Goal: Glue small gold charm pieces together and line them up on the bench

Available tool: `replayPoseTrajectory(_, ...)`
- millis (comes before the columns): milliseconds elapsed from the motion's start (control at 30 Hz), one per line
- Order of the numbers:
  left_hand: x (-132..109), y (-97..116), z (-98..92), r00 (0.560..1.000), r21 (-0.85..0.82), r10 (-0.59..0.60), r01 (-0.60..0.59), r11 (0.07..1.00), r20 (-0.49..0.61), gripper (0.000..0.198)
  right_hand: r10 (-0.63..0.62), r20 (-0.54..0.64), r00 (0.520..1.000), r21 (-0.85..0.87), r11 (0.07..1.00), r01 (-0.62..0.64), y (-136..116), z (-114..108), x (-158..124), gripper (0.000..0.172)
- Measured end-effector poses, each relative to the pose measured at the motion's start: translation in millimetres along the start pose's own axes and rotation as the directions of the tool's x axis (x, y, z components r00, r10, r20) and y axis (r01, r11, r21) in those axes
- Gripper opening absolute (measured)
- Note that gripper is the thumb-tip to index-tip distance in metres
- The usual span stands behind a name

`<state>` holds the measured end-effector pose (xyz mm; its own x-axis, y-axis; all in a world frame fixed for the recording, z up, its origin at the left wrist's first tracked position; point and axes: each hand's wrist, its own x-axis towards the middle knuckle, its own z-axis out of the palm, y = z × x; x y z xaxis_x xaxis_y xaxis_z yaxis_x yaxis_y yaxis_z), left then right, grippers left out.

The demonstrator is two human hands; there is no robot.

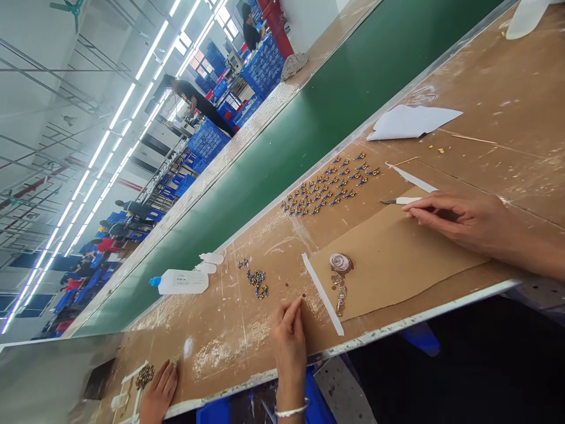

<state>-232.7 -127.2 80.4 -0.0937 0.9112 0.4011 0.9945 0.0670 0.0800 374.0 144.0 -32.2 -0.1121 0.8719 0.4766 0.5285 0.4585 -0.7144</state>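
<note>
My right hand (463, 219) is closed round a small white-handled knife (404, 201), its thin metal blade pointing left above a sheet of brown cardboard (397, 247). On that sheet lies a blob of whitish-brown paste (341, 262) with a shiny smear trailing from it. My left hand (289, 333), with a bangle on its wrist, rests on the worktable left of the sheet. Its fingertips are pinched together beside tiny dark bits (286, 285); what they hold is too small to make out. Beyond it sits a pile of small blue-and-gold pieces (256, 281).
Rows of similar blue-and-gold pieces (329, 188) lie behind the cardboard. A white bottle with blue cap (183, 282) lies near the green conveyor belt (265, 171). White paper (410, 122) is at the back right. Another person's hand (161, 388) is beside a small heap (145, 375).
</note>
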Motion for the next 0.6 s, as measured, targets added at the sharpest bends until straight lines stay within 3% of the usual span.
replayPoseTrajectory(133, 0, 42, -1.2, 0.995, -0.006, -0.094, 0.094, 0.996, 0.019, 0.045, -0.001, -0.014, 1.000, -0.040, 0.999, 0.000, 4, 2, -2, 0.031)
replayPoseTrajectory(267, 17, 74, -0.4, 0.981, -0.049, -0.193, 0.192, 0.980, -0.013, 0.036, 0.062, 0.015, 0.998, -0.045, 0.997, -0.061, 2, 2, -3, 0.037)
replayPoseTrajectory(400, 32, 72, -0.5, 0.972, -0.095, -0.229, 0.225, 0.970, -0.041, 0.034, 0.113, 0.051, 0.992, -0.083, 0.991, -0.108, -5, 0, -2, 0.043)
replayPoseTrajectory(600, 19, 40, 2.8, 0.958, -0.155, -0.278, 0.264, 0.952, -0.070, 0.036, 0.133, 0.062, 0.989, -0.122, 0.985, -0.125, -11, -3, 1, 0.054)
